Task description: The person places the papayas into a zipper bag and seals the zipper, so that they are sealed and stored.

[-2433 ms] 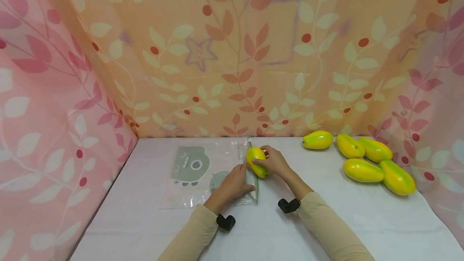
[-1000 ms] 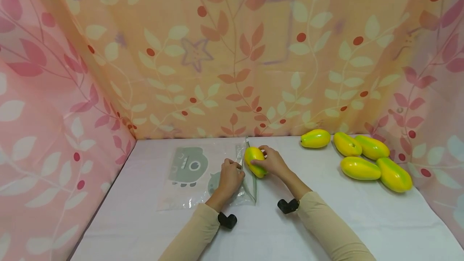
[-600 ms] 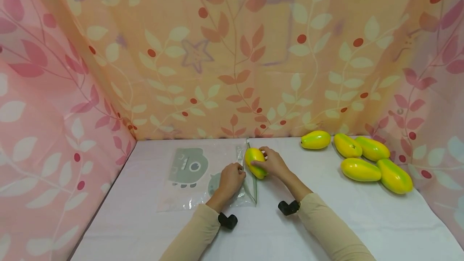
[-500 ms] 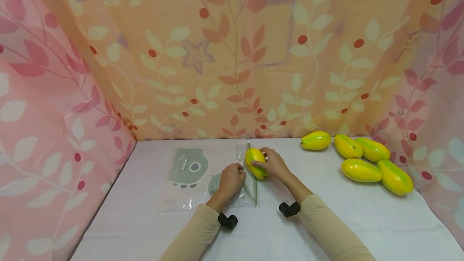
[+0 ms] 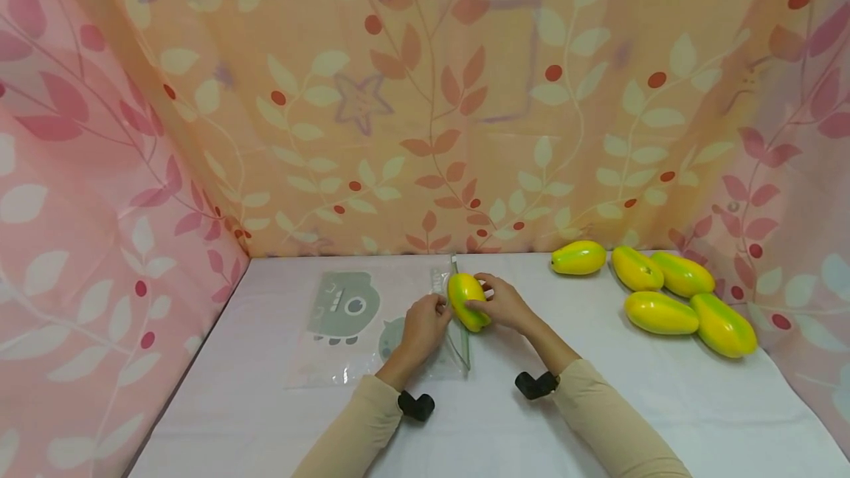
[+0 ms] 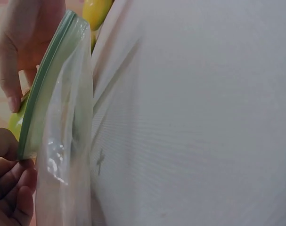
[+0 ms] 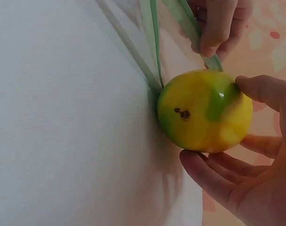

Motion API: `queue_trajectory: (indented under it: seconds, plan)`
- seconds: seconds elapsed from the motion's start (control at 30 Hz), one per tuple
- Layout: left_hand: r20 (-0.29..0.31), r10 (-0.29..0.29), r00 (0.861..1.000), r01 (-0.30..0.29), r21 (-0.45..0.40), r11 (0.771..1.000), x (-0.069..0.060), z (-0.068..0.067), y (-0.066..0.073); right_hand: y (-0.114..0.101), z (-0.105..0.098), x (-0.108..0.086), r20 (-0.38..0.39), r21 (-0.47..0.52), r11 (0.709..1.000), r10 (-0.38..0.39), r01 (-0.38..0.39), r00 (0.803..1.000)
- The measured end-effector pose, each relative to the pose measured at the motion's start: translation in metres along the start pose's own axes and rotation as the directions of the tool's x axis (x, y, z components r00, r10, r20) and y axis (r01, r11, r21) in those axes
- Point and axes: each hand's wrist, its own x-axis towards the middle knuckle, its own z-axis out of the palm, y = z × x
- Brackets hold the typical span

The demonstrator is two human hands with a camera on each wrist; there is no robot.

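- Your left hand point(image 5: 425, 324) pinches the green rim point(image 6: 44, 75) of a clear printed bag point(image 5: 375, 330) on a white table point(image 5: 219, 419).
- Your right hand point(image 5: 506, 302) grips a yellow-green fruit point(image 5: 466, 299) at the parted rim.
- 5 similar fruits point(image 5: 661, 313) lie to your right.

White table point(image 5: 485, 426), clear bag point(image 5: 361, 323), five likely papayas point(image 5: 662, 313)

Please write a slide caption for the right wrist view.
Right hand holds a yellow-green fruit at the bag's green edge.

Glossy yellow-green oblong fruit point(image 5: 464, 293) at the parted mouth point(image 7: 155, 40) of a flat, clear, gray-printed, green-edged bag point(image 5: 373, 327).
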Motion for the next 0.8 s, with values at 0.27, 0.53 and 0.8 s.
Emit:
queue_trajectory:
  seconds: [0.27, 0.53, 0.8]
  plan:
    - [-0.012, 0.038, 0.999, -0.038, -0.048, 0.998, 0.000, -0.005, 0.005, -0.002, 0.002, 0.002, -0.013, 0.036, 0.999, 0.021, -0.020, 1.000]
    - [-0.050, 0.114, 0.992, -0.117, -0.061, 0.991, 0.000, -0.006, 0.007, 0.000, 0.008, 0.007, -0.091, 0.138, 0.990, 0.037, -0.024, 0.995]
    - [0.003, 0.096, 0.995, -0.095, -0.117, 0.989, 0.000, -0.006, 0.005, 0.005, 0.018, 0.009, -0.101, 0.297, 0.955, 0.037, -0.006, 0.994]
